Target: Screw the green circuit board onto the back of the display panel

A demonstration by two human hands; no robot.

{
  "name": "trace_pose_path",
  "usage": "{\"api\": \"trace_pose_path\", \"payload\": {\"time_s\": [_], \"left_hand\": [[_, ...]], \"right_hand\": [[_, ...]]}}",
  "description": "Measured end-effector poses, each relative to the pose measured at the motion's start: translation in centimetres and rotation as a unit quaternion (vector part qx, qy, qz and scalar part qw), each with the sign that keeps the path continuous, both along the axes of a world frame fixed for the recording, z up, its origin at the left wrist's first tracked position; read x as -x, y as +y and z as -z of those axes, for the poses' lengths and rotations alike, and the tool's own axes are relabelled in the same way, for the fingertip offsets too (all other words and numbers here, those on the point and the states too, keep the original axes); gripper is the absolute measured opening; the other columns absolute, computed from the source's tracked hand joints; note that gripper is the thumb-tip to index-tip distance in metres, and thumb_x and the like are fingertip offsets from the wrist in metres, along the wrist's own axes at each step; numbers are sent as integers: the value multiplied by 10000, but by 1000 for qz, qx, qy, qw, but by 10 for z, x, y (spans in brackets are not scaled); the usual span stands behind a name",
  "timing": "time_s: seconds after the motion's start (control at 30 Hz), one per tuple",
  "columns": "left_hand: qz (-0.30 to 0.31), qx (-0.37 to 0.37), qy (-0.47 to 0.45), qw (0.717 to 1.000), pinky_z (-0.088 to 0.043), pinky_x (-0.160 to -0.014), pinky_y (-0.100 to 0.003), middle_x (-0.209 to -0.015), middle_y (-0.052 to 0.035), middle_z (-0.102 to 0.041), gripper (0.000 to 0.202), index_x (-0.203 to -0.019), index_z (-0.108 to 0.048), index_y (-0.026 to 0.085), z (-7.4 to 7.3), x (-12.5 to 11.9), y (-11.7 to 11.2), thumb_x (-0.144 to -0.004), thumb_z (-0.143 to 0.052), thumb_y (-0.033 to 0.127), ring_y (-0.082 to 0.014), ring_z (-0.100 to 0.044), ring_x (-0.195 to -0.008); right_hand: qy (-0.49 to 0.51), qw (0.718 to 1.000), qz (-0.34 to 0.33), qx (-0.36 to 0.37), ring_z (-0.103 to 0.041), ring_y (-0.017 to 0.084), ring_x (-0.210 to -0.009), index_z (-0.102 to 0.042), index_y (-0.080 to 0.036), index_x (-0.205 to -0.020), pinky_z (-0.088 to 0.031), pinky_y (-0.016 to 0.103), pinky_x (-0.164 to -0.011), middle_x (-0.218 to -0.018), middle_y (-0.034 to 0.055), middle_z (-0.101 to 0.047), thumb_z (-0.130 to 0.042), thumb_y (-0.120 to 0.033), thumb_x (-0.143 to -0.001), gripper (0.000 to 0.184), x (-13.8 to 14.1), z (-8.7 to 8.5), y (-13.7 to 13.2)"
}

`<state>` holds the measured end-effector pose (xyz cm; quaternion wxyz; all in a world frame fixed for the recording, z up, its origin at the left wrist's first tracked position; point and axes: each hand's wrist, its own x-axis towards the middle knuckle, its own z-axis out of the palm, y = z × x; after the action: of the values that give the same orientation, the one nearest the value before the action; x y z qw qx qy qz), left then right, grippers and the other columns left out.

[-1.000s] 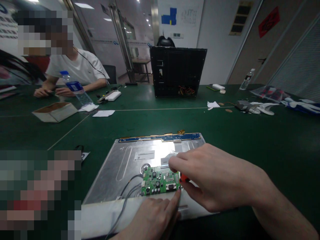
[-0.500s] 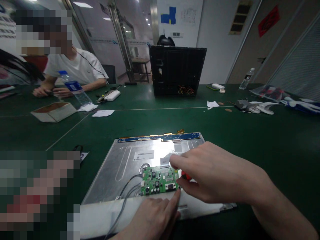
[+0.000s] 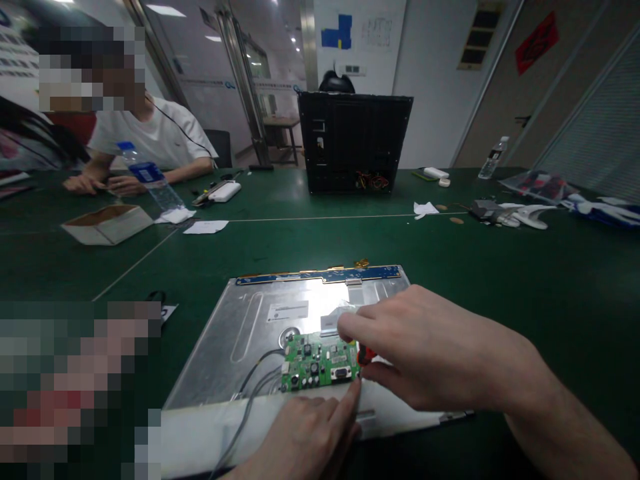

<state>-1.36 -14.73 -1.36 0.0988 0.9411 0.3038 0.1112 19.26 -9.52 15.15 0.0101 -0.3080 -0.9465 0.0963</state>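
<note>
A green circuit board [image 3: 320, 363] lies on the back of a silver display panel [image 3: 215, 360], with grey cables running from its left side. My right hand [image 3: 425, 347] is closed around a red and black screwdriver [image 3: 367, 354] at the board's right end; most of the tool is hidden by the fingers. Below the board, my left hand [image 3: 310, 430] rests on the panel's white lower strip. Its index finger stretches to the board's lower right corner, near the tool, and the thumb is apart from it.
A black monitor housing [image 3: 355, 140] stands at the back. Left of it are a tilted water bottle [image 3: 153, 177], a paper box [image 3: 107, 225] and a seated person [image 3: 155, 133]. Another bottle [image 3: 494, 158], white gloves [image 3: 530, 215] and a plastic bag [image 3: 537, 187] lie right on the green table [image 3: 500, 280].
My right hand has shifted slightly, its thumb moving down and right, so more of the red and black handle shows. My left hand stays in place.
</note>
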Motion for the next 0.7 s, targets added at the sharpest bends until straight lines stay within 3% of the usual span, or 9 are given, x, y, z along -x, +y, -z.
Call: {"api": "trace_pose_path", "payload": {"time_s": [0.17, 0.37, 0.5, 0.7], "left_hand": [[-1, 13, 3, 1000, -465, -474, -251, -805, -91, -723, 353, -1295, -460, 82, -1, -1, 0, -950, -436, 155, -202, -669, -586], [5, -7, 12, 1000, -472, -471, -271, -800, -92, -730, 403, -1334, -413, 64, 1, 0, -1, -941, -428, 150, -215, -675, -572], [-1, 12, 19, 1000, -456, -471, -249, -823, -92, -734, 392, -1323, -424, 83, -2, -1, -2, -938, -448, 152, -202, -677, -589], [4, -13, -1, 1000, -432, -443, -260, -790, -90, -724, 383, -1320, -423, 64, 3, 0, -1, -949, -414, 155, -205, -663, -554]], "right_hand": [[-10, 999, 30, -7, -591, 164, -639, -586, -219, -893, -306, 295, -521, -760, -8, -667, -544, -400, -945, 193, 1, 2, 2], [-8, 1000, 26, -16, -554, 150, -618, -549, -206, -931, -300, 289, -515, -770, -2, -659, -525, -238, -916, 42, 2, 1, 1], [5, 1000, -8, 3, -554, 143, -635, -504, -194, -978, -338, 276, -527, -817, 10, -659, -548, -167, -866, 124, 0, -1, -2], [-3, 999, 43, -1, -597, 164, -683, -555, -209, -963, -338, 286, -549, -824, 12, -678, -559, -337, -930, 132, 0, 2, -1]]}}
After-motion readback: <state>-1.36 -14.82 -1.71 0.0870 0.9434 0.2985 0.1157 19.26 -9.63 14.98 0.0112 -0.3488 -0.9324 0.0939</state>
